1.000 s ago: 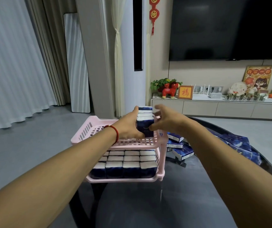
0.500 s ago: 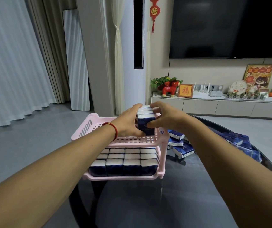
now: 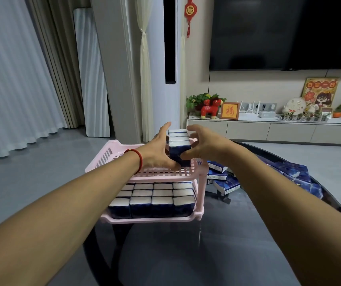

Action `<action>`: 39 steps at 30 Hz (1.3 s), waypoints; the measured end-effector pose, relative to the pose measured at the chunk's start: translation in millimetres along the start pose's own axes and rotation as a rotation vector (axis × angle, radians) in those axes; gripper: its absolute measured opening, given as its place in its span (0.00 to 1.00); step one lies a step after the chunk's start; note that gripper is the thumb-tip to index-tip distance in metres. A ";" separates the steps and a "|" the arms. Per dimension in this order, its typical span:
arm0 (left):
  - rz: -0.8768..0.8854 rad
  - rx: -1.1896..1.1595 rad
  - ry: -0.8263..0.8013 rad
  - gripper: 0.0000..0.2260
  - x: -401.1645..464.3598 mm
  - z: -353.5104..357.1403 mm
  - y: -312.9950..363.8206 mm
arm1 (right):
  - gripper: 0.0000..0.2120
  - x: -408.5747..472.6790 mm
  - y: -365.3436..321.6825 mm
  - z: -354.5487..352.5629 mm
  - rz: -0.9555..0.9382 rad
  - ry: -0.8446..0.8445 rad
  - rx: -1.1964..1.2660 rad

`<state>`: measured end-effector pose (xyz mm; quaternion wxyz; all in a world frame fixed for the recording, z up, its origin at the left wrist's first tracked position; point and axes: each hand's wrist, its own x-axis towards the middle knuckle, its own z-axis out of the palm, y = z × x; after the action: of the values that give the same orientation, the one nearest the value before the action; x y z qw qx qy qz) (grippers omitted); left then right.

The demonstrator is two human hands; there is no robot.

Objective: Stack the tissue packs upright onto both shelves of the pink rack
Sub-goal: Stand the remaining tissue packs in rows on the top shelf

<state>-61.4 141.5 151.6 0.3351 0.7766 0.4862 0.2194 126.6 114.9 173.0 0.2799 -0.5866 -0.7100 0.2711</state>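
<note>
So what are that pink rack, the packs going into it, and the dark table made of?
The pink rack looks like moulded plastic, matte: one even colour, slotted walls. The tissue packs seem wrapped in thin glossy film, navy with white tops; that is a guess from the sheen. The table looks like dark glass or polished stone, since it mirrors the light.

Pink slotted rack (image 3: 111,150), navy tissue packs (image 3: 179,149) with white tops, red bracelet (image 3: 138,159), glossy black table (image 3: 165,254).

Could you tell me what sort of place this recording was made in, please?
Most likely a home living room: a large wall-mounted television hangs above a long low cabinet with ornaments and plants, and floor-length curtains cover the left side.
</note>
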 end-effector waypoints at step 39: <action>-0.219 -0.135 0.026 0.17 -87.9 213.6 33.1 | 0.24 -160.5 151.9 34.7 0.287 0.154 -0.291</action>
<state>63.3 -13.5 29.5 0.4025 0.6915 0.5566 0.2238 230.1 -20.0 27.8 0.2042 -0.7348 -0.6275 0.1571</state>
